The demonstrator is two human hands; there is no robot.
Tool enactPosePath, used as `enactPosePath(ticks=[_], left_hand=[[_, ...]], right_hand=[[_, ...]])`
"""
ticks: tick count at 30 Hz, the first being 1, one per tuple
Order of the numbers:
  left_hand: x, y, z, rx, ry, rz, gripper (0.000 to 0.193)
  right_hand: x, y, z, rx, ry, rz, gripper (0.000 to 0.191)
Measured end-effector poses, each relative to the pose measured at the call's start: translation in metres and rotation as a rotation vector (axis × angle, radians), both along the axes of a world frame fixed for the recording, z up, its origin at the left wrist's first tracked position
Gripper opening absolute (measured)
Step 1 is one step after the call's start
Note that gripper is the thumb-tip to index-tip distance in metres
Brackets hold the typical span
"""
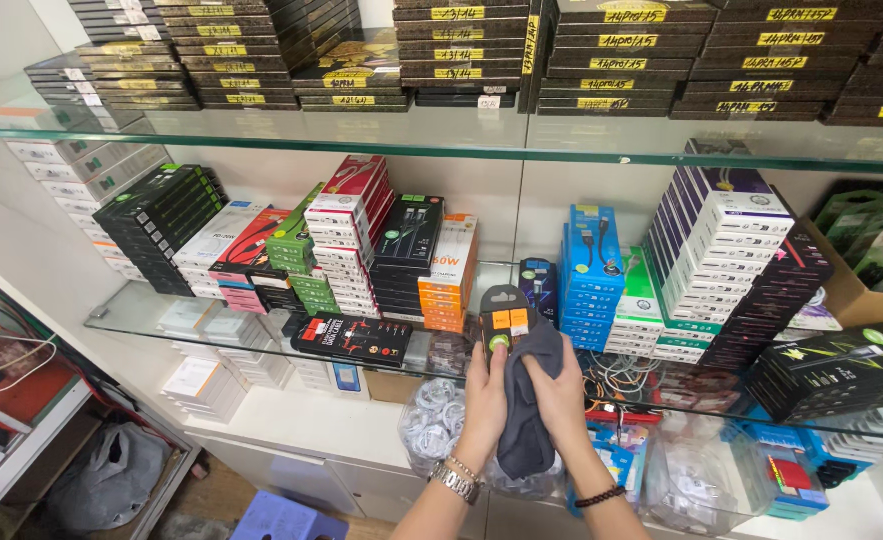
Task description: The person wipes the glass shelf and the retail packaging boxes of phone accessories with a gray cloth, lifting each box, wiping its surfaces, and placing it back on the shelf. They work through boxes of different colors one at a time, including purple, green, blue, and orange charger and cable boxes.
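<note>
I see a glass shelf (142, 325) crowded with stacked boxes: black ones (157, 215), a blue stack (592, 275), tall white ones (717, 260). Above me, dark flat boxes (622, 60) fill the top shelf. A grey bag (112, 480) sits on the floor, lower left.

White wall, glass shelves (262, 135) stacked with boxes (442, 265), white cabinet (292, 440) below, wooden floor (212, 500)

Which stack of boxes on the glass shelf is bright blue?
The blue stack right of centre, between the orange-and-white stack and the green-and-white boxes; only it is blue.
</note>
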State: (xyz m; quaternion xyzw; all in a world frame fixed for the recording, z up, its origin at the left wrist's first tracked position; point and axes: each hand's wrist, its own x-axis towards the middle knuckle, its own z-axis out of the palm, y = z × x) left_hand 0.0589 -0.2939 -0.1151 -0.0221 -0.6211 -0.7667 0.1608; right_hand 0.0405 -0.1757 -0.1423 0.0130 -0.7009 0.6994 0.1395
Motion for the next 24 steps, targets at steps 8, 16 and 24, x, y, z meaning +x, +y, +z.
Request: enactPosePath(ticks=[8,16,24], left_hand=[[-0.100,0.012,0.020,0.215,-0.146,-0.119,0.046],[-0.173,0.021,0.030,-0.627,-0.141,0.062,0.073],[-0.128,0.041,-0.020,-0.928,-0.092,0.164,0.079]], right_hand=[[0.043,0.059,-0.065,0.111,-0.077,0.070,0.046],[0.032,0.106,-0.075,0.071,-0.080,0.039,0.050],[0.025,0.104,-0.073,0.055,-0.112,0.017,0.053]])
